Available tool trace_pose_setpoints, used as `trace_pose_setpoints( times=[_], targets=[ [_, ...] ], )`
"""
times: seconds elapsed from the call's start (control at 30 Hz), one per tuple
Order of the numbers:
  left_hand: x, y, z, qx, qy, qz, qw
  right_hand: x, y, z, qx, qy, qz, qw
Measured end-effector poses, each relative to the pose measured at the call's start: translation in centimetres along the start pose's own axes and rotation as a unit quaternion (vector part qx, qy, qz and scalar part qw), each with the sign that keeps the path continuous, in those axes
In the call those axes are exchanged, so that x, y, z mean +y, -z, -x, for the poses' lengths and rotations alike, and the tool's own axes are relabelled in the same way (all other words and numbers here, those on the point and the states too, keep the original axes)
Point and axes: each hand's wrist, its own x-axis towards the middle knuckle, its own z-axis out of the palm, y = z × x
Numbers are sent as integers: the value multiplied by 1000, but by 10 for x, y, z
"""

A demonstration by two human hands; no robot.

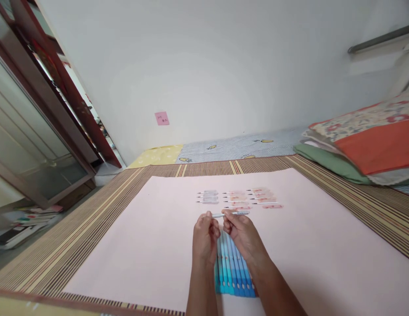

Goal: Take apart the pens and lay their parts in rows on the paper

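A slim white pen (244, 213) is held level above the pink sheet, its right end sticking out past my right hand. My left hand (206, 232) is closed in a pinch on the pen's left end. My right hand (242, 232) pinches it near the middle. Just beyond the hands, several slim pens with dark tips lie in groups: a grey group (210, 197), a peach group (236, 198) and a reddish group (263, 195). Under my wrists lies a row of blue pens (232, 263), shading from light to dark blue and partly hidden by my right arm.
The pink sheet (141, 241) lies on a striped mat (75, 232). Folded bedding (365, 145) is piled at the right by the wall. A pink note (162, 118) is stuck to the wall. At the left stands a glass-panelled cabinet (33, 131), with papers (29, 224) below it.
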Motion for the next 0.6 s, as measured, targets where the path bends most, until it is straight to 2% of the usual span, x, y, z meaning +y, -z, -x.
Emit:
trace_pose_setpoints(
  times=[0.23, 0.4, 0.6],
  targets=[
    [-1, 0, -3, 66, 41, 92, 993, -1, 3, 0, -10, -14, 11, 1000],
    [-1, 3, -3, 115, 17, 79, 990, -6, 7, -1, 19, -48, 12, 999],
    [8, 0, 1, 161, -6, 62, 985, -6, 13, -2, 77, 19, 14, 997]
  ],
)
